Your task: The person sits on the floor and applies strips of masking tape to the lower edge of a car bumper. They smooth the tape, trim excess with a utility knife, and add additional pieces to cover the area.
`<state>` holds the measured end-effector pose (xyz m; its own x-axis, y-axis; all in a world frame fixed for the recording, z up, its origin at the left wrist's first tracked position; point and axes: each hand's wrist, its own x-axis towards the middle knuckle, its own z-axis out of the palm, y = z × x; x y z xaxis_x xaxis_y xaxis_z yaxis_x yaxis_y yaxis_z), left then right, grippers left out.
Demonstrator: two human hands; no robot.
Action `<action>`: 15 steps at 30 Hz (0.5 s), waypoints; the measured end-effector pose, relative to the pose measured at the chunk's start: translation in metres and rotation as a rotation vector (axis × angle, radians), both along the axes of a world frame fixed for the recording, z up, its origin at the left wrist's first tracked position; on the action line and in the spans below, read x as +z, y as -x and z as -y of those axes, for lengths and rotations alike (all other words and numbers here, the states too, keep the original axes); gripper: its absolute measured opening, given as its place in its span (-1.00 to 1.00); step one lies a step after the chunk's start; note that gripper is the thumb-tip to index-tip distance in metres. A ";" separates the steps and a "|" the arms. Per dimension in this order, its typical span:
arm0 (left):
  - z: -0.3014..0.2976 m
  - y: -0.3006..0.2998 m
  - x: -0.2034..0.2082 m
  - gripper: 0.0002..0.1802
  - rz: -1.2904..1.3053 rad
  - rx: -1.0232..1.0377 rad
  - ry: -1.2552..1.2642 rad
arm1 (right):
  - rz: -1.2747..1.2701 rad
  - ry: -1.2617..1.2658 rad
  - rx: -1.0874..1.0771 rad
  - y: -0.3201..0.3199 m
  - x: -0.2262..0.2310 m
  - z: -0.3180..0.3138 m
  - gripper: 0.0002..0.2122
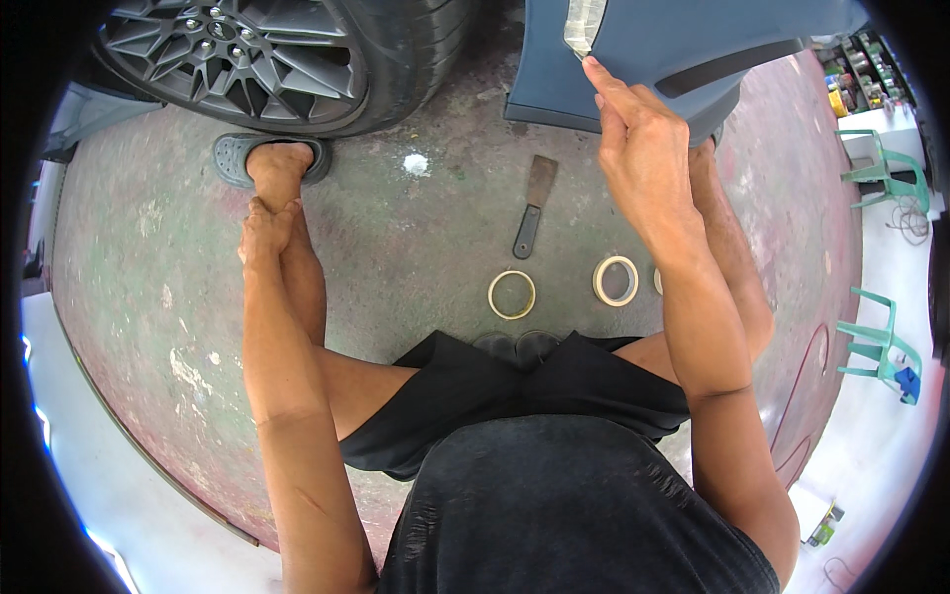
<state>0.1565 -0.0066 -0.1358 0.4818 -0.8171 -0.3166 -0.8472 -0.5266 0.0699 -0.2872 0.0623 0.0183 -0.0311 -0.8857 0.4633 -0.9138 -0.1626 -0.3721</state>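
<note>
My right hand (645,139) reaches forward to a blue car body panel (544,74), which looks like a bumper. Its index finger is stretched out, with the tip at the lower end of a pale masked strip (585,22) on the panel. The other fingers are partly curled, and I see nothing held in them. My left hand (265,230) is wrapped round my left lower leg (305,282), just above the ankle. Between my legs, a scraper (532,203) with a dark handle lies on the floor, its blade pointing away from me.
Two rolls of masking tape, a thin one (491,294) and a thicker one (600,282), lie near me; another roll (658,281) is partly behind my right forearm. A car wheel (346,109) stands at the far left. White powder (416,164) dots the floor. Green chairs (871,342) stand right.
</note>
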 end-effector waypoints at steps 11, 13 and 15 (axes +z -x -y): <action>0.001 0.001 0.000 0.08 0.002 0.004 -0.014 | 0.040 0.087 0.087 0.005 0.006 -0.002 -0.64; 0.001 0.001 0.000 0.08 0.006 0.002 -0.012 | 0.062 0.040 0.082 0.004 0.006 -0.001 -0.64; 0.001 0.002 0.001 0.08 -0.003 0.004 -0.014 | 0.031 -0.035 0.045 0.003 0.009 -0.001 -0.66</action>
<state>0.1547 -0.0072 -0.1349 0.4837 -0.8109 -0.3293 -0.8451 -0.5306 0.0652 -0.2901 0.0631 0.0270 -0.0048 -0.9023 0.4311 -0.8940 -0.1892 -0.4061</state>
